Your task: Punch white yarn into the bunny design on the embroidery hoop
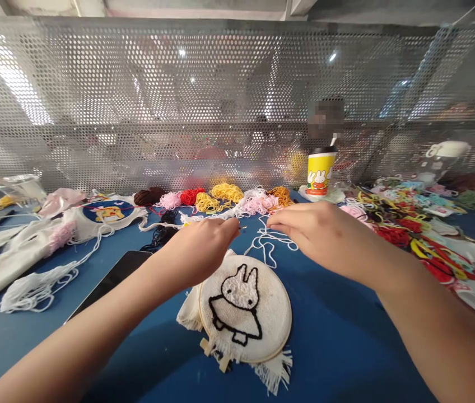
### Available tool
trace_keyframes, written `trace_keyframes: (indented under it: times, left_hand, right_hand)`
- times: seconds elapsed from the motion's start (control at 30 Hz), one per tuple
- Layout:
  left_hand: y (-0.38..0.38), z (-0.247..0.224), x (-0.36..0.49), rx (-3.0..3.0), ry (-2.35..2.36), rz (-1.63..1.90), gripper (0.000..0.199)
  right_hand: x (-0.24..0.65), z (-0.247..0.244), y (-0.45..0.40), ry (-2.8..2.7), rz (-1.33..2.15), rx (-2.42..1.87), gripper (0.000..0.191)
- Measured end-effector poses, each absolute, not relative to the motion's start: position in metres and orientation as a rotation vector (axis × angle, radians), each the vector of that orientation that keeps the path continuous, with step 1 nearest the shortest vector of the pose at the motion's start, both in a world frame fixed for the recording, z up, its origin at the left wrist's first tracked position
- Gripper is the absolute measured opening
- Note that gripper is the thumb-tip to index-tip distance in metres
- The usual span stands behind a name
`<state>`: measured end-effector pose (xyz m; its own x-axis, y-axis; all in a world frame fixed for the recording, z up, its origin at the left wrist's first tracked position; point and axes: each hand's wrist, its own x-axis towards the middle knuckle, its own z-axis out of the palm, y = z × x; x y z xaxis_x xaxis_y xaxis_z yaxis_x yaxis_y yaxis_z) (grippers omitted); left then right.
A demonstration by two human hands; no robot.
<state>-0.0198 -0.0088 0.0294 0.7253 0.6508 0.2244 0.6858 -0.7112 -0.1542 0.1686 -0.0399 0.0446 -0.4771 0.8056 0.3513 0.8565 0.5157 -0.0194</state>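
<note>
On our blue worktop (330,341), the rabbit hoop (246,310) lies at lower centre.
Above it, our right grip (311,226) pinches white yarn (257,240) mid-frame; our left grip (208,235) is closed on something small (242,228) we cannot identify.

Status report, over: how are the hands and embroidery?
Left hand closed. Right hand apart, grip unclear. Rabbit embroidery face up. Loose white yarn beyond it.
</note>
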Motion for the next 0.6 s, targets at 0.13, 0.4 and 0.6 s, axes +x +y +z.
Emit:
trace_keyframes:
  times: [0.13,0.4,0.6]
  left_hand:
    - [-0.009,0.022,-0.016,-2.725,-1.001,-0.210,0.013]
    - [-0.003,0.020,-0.018,-2.704,-1.059,-0.259,0.014]
    - [-0.002,0.017,-0.017,-2.694,-1.051,-0.217,0.015]
  right_hand:
    - [0.154,0.033,-0.037,-2.527,-0.134,-1.331,0.025]
    - [0.174,0.044,-0.033,-2.340,-0.066,-1.559,0.031]
    - [0.175,0.046,-0.034,-2.403,-0.004,-1.522,0.026]
